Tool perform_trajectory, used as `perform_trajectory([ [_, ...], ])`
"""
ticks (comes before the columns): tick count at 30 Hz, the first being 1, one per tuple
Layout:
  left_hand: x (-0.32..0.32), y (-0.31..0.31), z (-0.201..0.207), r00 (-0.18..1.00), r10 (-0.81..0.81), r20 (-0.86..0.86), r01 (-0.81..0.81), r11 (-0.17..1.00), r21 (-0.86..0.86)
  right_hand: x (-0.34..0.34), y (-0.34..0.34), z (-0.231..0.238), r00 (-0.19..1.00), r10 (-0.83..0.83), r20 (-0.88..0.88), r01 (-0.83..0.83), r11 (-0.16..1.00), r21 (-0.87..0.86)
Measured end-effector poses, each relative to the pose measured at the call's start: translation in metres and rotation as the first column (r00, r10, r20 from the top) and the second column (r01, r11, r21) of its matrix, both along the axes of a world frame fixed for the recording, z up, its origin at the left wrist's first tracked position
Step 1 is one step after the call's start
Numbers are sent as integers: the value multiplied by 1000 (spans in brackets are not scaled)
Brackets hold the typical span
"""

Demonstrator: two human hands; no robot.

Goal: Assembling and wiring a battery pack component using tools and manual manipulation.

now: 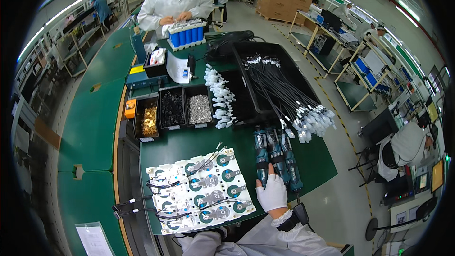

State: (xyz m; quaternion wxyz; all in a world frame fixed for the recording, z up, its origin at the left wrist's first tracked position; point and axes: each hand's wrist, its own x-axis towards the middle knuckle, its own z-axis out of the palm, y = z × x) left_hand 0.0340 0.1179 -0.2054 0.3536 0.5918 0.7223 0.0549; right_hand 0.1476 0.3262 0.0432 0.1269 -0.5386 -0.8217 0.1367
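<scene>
My right hand (272, 193), in a white glove with bare thumb and fingertip showing, is closed on the near end of the leftmost teal and black electric screwdriver (260, 149). Two similar screwdrivers, a middle one (274, 148) and a right one (292, 168), lie close beside it. My other fingers are partly hidden by the glove's back. To the left of the hand lies a white battery module plate (201, 192) with round metal terminals, green rings and black wires. My left hand is out of view.
Bins of brass-coloured parts (146, 121), black parts (172, 106) and silver fasteners (199, 109) stand behind the module. White-ended connectors (220, 97) lie beside a black tray (249, 90) of black cables (279, 85). Opposite, a person (175, 0) handles a blue-celled battery pack (187, 35).
</scene>
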Motion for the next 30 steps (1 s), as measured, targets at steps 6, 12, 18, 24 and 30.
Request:
perform_trajectory([
  [6,-12,2,17,1000,-11,20,11,1000,-4,8,16,8,982,-103,-155,33,915,-401],
  [12,-13,6,26,1000,-15,21,15,999,-35,4,22,19,999,-49,23,54,845,-532],
  [18,1,2,24,999,-35,-15,36,998,54,11,18,11,992,-78,-95,41,937,-347],
  [24,3,1,71,985,-89,150,106,988,-109,31,-15,8,999,46,-18,-48,985,-166],
  [30,-46,-65,215,806,-123,579,148,989,5,82,-55,59,911,-12,-412,-38,993,-112],
])
